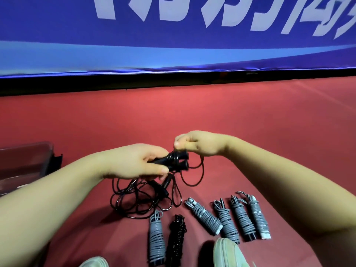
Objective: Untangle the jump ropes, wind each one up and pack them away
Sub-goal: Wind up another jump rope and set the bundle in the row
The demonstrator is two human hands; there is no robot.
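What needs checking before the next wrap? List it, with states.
1. Left hand grips both handles: ok.
2. Right hand pinches the cord: ok.
3. Pile on the floor untangled: not ok, loops cross.
4. Wound ropes neatly coiled: ok.
5. Bin has room: cannot tell.

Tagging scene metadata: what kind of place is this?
Likely a sports hall or court: red sports floor, a blue printed banner barrier along its edge, and wound jump ropes laid on the floor.
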